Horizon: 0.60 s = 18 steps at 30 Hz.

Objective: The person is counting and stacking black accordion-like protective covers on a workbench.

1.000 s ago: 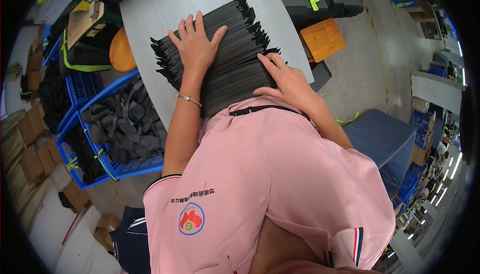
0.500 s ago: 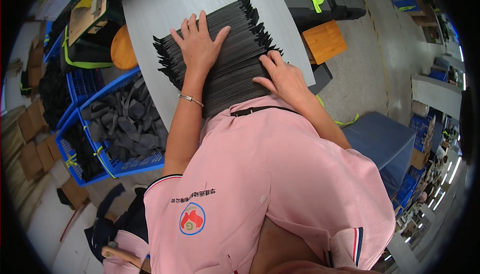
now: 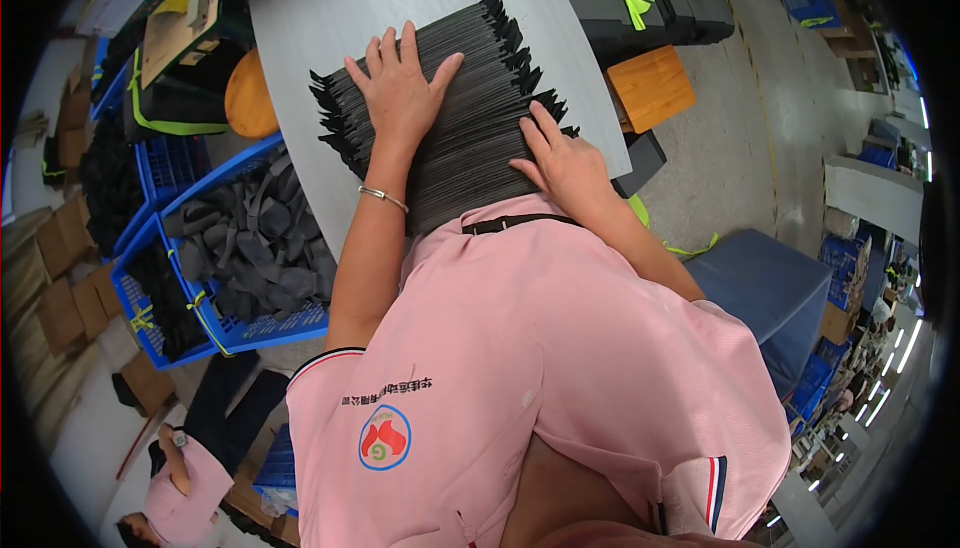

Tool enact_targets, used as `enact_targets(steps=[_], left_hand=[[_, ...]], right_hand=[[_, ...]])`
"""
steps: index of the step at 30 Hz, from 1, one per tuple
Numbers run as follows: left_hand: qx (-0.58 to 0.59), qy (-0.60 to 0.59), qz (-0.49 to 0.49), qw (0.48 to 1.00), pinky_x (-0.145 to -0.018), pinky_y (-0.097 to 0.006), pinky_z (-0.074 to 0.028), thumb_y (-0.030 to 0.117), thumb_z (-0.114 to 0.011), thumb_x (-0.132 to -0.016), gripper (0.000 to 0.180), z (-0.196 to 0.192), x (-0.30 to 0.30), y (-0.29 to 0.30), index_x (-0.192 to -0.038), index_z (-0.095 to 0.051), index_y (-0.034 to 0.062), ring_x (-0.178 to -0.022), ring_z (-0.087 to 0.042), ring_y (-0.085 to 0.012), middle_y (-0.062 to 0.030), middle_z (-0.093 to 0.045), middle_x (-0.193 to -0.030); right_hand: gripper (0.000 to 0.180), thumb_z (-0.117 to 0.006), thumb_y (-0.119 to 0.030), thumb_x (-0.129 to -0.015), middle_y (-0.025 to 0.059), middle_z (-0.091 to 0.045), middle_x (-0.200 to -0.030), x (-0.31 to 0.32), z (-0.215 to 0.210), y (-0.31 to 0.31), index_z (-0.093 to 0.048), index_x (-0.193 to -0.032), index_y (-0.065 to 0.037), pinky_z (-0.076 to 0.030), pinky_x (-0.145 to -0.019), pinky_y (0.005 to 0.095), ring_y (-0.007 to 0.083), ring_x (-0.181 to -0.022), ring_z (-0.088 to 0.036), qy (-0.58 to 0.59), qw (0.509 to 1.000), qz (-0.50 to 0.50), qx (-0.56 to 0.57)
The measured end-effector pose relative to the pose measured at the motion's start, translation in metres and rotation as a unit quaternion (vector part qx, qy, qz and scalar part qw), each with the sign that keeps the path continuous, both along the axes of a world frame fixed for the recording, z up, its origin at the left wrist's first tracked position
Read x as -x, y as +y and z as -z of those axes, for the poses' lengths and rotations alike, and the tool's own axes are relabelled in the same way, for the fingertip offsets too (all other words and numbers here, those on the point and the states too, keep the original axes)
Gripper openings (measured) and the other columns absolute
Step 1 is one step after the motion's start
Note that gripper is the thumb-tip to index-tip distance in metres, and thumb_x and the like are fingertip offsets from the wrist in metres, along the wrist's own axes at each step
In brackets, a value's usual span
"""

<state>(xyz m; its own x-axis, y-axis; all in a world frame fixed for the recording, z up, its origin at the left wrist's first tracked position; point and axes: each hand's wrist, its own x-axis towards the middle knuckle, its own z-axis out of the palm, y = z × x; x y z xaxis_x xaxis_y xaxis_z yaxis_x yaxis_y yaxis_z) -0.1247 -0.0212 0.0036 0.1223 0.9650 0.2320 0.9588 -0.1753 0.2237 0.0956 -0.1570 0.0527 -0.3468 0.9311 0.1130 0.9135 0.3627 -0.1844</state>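
I see my left hand [image 3: 400, 88] flat, fingers spread, on the dark stack [image 3: 470, 118]; right hand [image 3: 562, 163] flat at its near-right edge. The stack's long axis runs away up-right across the desk [image 3: 320, 8].

1. Two hands, left hand [image 3: 400, 93] and right hand [image 3: 562, 163], on one stack of dark flat pieces [image 3: 470, 123].
2. One grey bench [image 3: 330, 8].
3. Two blue crates [image 3: 230, 248] of dark parts.
4. One wooden stool [image 3: 650, 86].
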Motion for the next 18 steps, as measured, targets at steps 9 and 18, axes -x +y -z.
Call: enact_targets(steps=[9,18], left_hand=[[0.001,-0.005,0.000,1.000,-0.122,-0.065,-0.006,0.075,-0.047,-0.094,0.090,-0.001,0.001,-0.002,-0.154,-0.044,0.0080,-0.149,-0.033,-0.0357,-0.0171,-0.045,-0.155],[-0.008,-0.006,0.004,1.000,-0.121,-0.066,-0.007,0.075,-0.047,-0.095,0.089,-0.001,0.001,-0.001,-0.153,-0.045,0.0077,-0.148,-0.035,-0.0358,-0.0171,-0.047,-0.154]], right_hand=[[0.067,-0.073,-0.042,-0.091,0.0136,-0.060,-0.125,0.005,-0.012,0.007,-0.051,-0.140,0.000,-0.056,-0.059,0.0313,0.0221,-0.066,-0.068,0.039,0.999,0.021,0.020],[0.067,-0.074,-0.038,-0.091,0.0126,-0.057,-0.115,0.008,-0.009,0.011,-0.051,-0.138,0.003,-0.056,-0.059,0.0329,0.0246,-0.069,-0.069,0.064,0.996,0.048,0.038]])
